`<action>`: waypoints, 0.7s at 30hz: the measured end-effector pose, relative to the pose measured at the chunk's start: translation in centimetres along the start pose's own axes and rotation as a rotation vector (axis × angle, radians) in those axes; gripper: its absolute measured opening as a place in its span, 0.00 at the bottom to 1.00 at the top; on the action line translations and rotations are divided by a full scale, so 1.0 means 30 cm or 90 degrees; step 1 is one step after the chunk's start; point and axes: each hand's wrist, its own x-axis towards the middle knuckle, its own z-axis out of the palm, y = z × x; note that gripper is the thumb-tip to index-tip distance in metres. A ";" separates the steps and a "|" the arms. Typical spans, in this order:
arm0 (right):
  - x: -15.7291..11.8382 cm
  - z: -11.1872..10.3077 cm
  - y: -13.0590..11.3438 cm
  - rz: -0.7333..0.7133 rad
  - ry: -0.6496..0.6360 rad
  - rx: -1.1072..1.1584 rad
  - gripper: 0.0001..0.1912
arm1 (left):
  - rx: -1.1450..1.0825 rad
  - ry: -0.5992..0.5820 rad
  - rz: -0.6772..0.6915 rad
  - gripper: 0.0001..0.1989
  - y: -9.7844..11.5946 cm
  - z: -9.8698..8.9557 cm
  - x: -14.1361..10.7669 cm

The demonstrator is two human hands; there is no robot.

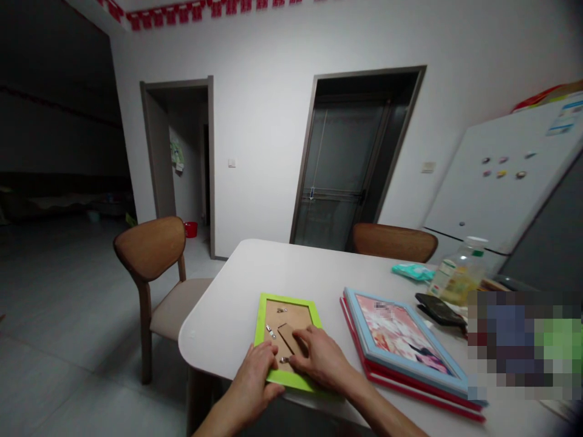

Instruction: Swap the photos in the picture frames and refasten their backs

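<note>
A lime-green picture frame (261, 325) lies face down near the table's front edge, its brown backing board (296, 312) showing. My left hand (255, 373) grips its lower left corner, thumb along the bottom rim. Bent over the lower right part is my right hand (323, 358), its thumb touching a metal clip (285, 360) and its fingertips on the flap of the stand (286, 337). That hand covers much of the right rim. Two more metal clips, an upper clip (281, 311) and a left clip (271, 331), sit on the backing.
Right of my hands, a light blue picture frame (437, 358) with a pink picture lies on a red one (378, 381). Beyond are a black object (441, 309), a bottle (460, 273) and a teal packet (413, 271). Wooden chairs stand at the white table (218, 303), left (152, 246) and behind (394, 241).
</note>
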 end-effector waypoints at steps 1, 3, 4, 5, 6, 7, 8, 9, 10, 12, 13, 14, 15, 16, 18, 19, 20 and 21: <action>-0.013 -0.001 0.005 -0.005 -0.012 0.006 0.19 | -0.001 -0.001 -0.003 0.21 0.000 -0.001 0.003; -0.018 -0.003 0.010 -0.003 0.001 0.023 0.20 | -0.007 0.000 -0.005 0.17 0.002 -0.002 0.005; -0.014 -0.007 0.009 0.007 0.012 0.032 0.21 | -0.014 0.002 -0.007 0.18 0.004 -0.002 0.005; -0.006 -0.014 0.007 0.018 0.016 0.038 0.21 | -0.027 0.006 -0.010 0.20 0.006 -0.002 0.006; 0.002 -0.027 0.003 0.027 0.012 0.040 0.21 | -0.046 0.014 -0.016 0.24 0.008 -0.002 0.007; 0.010 -0.043 -0.003 0.032 0.004 0.039 0.20 | -0.069 0.025 -0.025 0.27 0.010 -0.002 0.010; 0.015 -0.064 -0.012 0.035 -0.005 0.036 0.18 | -0.098 0.039 -0.041 0.29 0.013 -0.003 0.016; 0.019 -0.086 -0.024 0.036 -0.010 0.032 0.16 | -0.132 0.056 -0.060 0.30 0.016 -0.004 0.024; 0.019 -0.108 -0.040 0.037 -0.010 0.030 0.15 | -0.172 0.077 -0.081 0.29 0.019 -0.006 0.034; 0.017 -0.145 -0.079 0.036 0.009 0.033 0.15 | -0.267 0.144 -0.122 0.25 0.021 -0.013 0.061; 0.014 -0.156 -0.101 0.029 0.022 0.039 0.15 | -0.311 0.185 -0.140 0.23 0.020 -0.018 0.075; 0.012 -0.162 -0.122 0.016 0.033 0.052 0.16 | -0.348 0.224 -0.154 0.21 0.017 -0.026 0.088; 0.010 -0.163 -0.140 -0.004 0.042 0.073 0.17 | -0.375 0.255 -0.165 0.19 0.012 -0.035 0.099; 0.009 -0.159 -0.153 -0.025 0.046 0.102 0.18 | -0.393 0.275 -0.178 0.17 0.004 -0.046 0.106; 0.007 -0.142 -0.157 -0.048 0.038 0.173 0.20 | -0.412 0.281 -0.207 0.15 -0.018 -0.073 0.107; 0.007 -0.130 -0.146 -0.047 0.038 0.198 0.20 | -0.422 0.281 -0.225 0.14 -0.032 -0.089 0.100; 0.007 -0.118 -0.126 -0.036 0.047 0.205 0.19 | -0.429 0.283 -0.243 0.14 -0.048 -0.107 0.090; 0.006 -0.105 -0.098 -0.019 0.064 0.190 0.19 | -0.431 0.289 -0.261 0.14 -0.067 -0.125 0.076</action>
